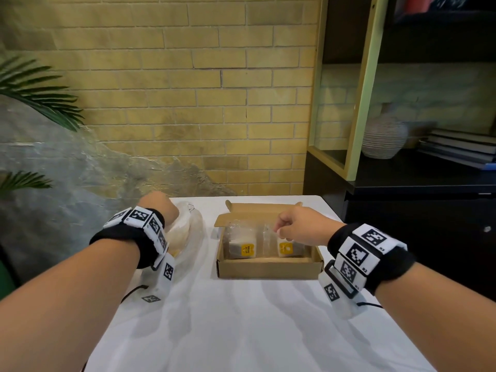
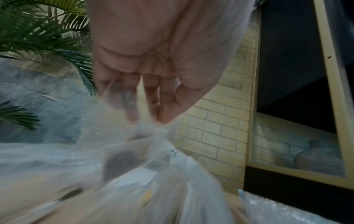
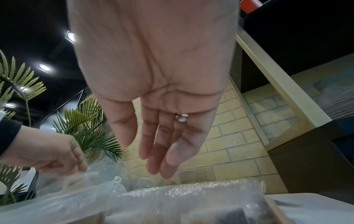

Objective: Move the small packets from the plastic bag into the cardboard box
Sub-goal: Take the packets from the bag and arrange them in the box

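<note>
Left hand point(image 1: 161, 208) is over at the bag point(image 1: 192, 237), and the left wrist view shows its fingertips point(image 2: 164, 115) pinching a gathered bit of the clear plastic near the top of the bag point(image 2: 145, 166); something pale and bulky sits inside, though the film blurs it too much to count any packets there. The bag lies on the white table point(image 1: 241, 318), just left of the box point(image 1: 268, 268) and apart from it. Right hand point(image 1: 300, 226) hovers over the box, above the right packet point(image 1: 288, 249); from the head view the knuckles look bent, but the right wrist view shows the fingers point(image 3: 162, 151) hanging straight and loose, holding nothing, just above the bubble-wrapped top of a packet point(image 3: 191, 195). A ring point(image 3: 181, 117) sits on one finger. The box stands open, flap up at the back, with two packets in it side by side, the left packet point(image 1: 241, 247) and the right one, each wrapped in clear film with a yellow label facing the camera. Both fill the back part of the box, leaving a bare strip of cardboard along the front wall.
</note>
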A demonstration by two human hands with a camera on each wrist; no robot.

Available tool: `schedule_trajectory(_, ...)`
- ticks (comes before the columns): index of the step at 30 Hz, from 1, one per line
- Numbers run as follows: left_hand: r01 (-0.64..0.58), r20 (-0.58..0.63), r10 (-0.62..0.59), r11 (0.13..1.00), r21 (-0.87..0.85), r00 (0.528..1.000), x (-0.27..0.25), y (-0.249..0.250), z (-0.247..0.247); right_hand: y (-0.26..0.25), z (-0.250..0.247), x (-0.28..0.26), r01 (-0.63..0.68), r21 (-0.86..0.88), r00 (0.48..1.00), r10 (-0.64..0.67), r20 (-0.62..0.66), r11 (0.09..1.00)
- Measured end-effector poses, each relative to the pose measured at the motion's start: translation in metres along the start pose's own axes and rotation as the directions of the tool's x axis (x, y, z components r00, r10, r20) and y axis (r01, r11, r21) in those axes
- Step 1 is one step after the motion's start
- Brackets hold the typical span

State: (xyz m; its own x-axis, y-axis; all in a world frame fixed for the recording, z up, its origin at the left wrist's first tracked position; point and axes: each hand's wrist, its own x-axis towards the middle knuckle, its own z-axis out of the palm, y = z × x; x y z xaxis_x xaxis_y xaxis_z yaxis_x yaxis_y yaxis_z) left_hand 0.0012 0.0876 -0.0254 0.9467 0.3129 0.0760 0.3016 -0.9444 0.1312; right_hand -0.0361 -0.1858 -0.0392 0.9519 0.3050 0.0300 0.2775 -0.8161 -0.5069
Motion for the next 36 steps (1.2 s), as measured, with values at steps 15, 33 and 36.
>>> schedule_trajectory(15, -0.314, -0.203, 0.3, 0.388, -0.867, 0.932, -0.066, 0.09, -0.035, -0.01, -0.007, -0.01, 0.045, 0.455, 0.986, 0.033, -0.161, 0.889)
schedule_trajectory(33, -0.059, -0.036, 0.492, 0.031, -0.998, 0.87, -0.073, 0.148, -0.004, 0.008, -0.016, -0.008, 0.135, 0.935, 0.989, -0.108, -0.105, 0.328)
schedule_trajectory(36, -0.065, -0.036, 0.494, 0.042, -0.997, 0.869, -0.067, 0.15, -0.002, 0.012, -0.021, 0.0, 0.138, 0.927, 0.986, -0.142, -0.093, 0.35)
